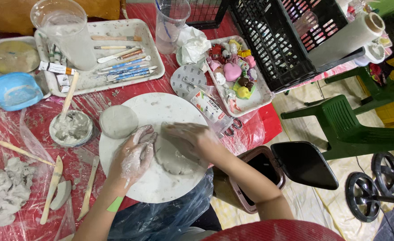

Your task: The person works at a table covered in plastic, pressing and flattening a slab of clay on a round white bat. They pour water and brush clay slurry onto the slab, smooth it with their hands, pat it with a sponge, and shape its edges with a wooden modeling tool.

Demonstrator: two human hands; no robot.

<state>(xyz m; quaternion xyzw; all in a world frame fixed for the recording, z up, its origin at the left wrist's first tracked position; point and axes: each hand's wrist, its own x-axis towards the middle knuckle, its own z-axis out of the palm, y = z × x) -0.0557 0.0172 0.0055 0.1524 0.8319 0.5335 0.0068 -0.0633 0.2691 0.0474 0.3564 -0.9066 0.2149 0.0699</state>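
A flattened slab of grey clay (174, 159) lies on a round white board (161, 111) on the red-covered table. My left hand (134, 156), coated in clay, lies flat against the slab's left edge. My right hand (190, 137) presses palm-down on the slab's upper right part. A second smooth grey clay disc (118, 121) rests at the board's upper left edge, apart from both hands.
A small bowl of wet clay slip (72, 128) with a stick stands left of the board. Wooden modelling tools (54, 187) and a clay lump (2, 192) lie at left. Trays of tools (116, 67) and small figures (235, 73), plastic cups, a black crate and a bin (268, 174) surround the board.
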